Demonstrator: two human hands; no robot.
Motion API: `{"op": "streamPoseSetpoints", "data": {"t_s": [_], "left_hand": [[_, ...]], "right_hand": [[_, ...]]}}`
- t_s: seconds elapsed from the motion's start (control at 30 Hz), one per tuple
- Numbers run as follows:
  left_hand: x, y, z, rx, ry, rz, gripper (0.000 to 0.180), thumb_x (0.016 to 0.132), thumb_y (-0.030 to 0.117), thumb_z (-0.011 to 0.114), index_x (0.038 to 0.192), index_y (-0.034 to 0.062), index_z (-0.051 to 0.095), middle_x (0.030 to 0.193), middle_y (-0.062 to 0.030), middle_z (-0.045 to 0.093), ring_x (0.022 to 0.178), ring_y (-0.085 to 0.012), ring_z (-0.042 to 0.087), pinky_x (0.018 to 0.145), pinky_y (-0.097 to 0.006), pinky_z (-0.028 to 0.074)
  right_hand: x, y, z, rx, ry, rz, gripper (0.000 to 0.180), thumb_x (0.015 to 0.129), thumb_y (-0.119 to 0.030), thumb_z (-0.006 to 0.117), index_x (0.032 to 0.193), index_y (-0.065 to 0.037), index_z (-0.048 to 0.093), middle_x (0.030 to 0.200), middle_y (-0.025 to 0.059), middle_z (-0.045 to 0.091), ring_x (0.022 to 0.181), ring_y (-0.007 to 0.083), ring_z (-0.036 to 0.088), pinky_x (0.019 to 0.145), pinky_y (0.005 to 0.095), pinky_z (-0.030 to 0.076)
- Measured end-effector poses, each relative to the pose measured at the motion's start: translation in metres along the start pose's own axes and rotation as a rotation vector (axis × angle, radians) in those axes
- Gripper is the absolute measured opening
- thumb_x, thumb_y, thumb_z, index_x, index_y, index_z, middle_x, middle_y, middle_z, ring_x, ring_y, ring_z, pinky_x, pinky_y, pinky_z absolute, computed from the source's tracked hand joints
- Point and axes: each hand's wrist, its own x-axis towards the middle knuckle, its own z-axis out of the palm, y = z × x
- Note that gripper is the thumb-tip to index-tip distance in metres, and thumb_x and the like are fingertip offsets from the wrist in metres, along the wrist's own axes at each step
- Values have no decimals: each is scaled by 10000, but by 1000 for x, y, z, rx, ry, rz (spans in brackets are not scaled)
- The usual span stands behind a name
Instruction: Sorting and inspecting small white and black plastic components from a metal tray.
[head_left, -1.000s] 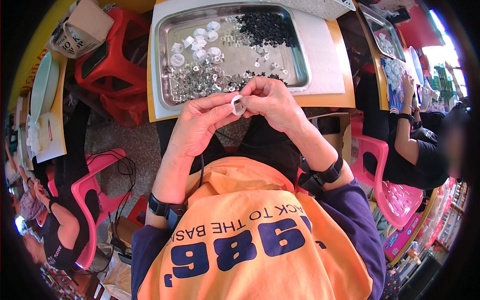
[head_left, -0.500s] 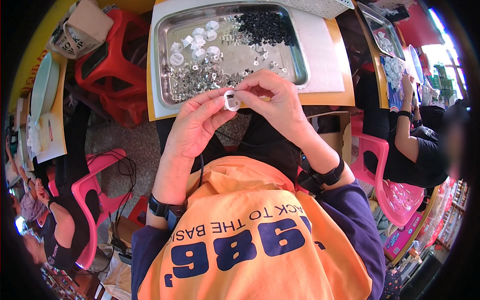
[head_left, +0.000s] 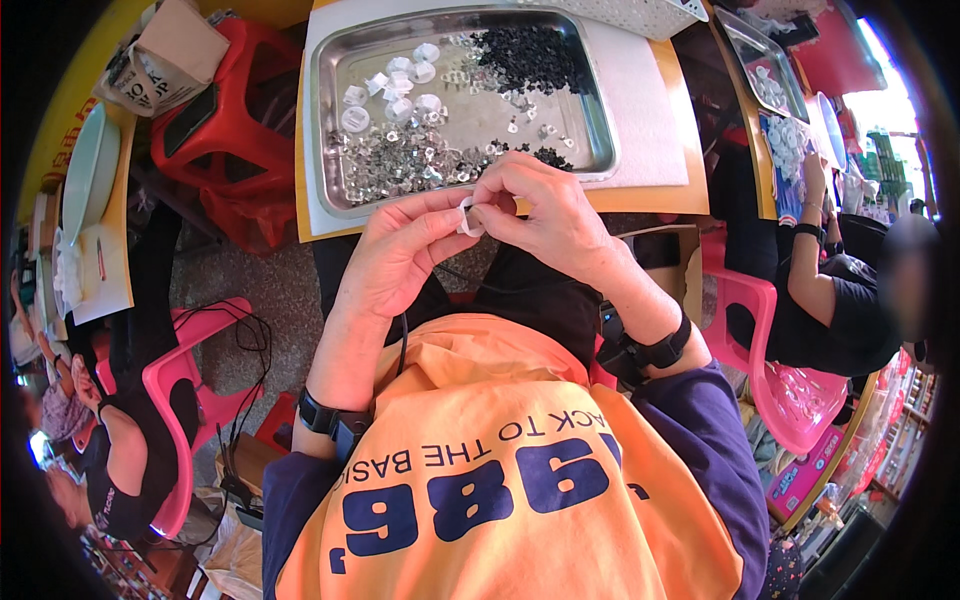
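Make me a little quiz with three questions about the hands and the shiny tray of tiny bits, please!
1. True or false: the left hand and the right hand both pinch the small white plastic ring.
2. Which pile lies at the far right of the shiny rectangular metal tray? A) small black pieces B) red buttons C) yellow beads
3. Fill in: the round white plastic caps lie in the tray's far ____ part.

Key
1. True.
2. A.
3. Left; the small silvery metal bits are heaped on the near side of them.
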Motion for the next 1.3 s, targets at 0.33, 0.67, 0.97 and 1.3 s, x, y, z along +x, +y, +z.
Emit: {"op": "streamPoseSetpoints", "data": {"t_s": [0.33,0.67,0.97,1.3], "left_hand": [[2,-7,-5,-106,133,-26,287,862,36,548,1134,-54,564,1016,-102,628,937,-154,622,856,-270,537],[0,3,0,-156,43,18,307,893,52,516,1181,-52,526,1014,-101,621,946,-154,621,851,-269,538],[-2,2,0,-209,10,-10,334,888,24,502,1205,-80,482,1046,-148,610,964,-207,628,874,-289,537],[-8,13,10,-198,-134,-111,339,908,95,520,1206,-64,490,1038,-147,626,917,-232,652,779,-304,573]], "right_hand": [[-3,-12,-15,593,139,420,55,820,-59,622,829,-5,620,763,7,571,656,102,542,624,230,455],[-5,-11,-27,1482,35,613,73,872,-112,602,890,-42,613,737,-15,546,636,70,502,651,277,489],[-8,-13,-33,1740,-110,704,87,898,-132,575,889,-50,606,782,-4,555,646,74,505,668,276,484],[-6,-26,-25,562,117,327,117,840,-107,636,895,-3,638,752,-7,557,671,85,541,639,223,443]]}}
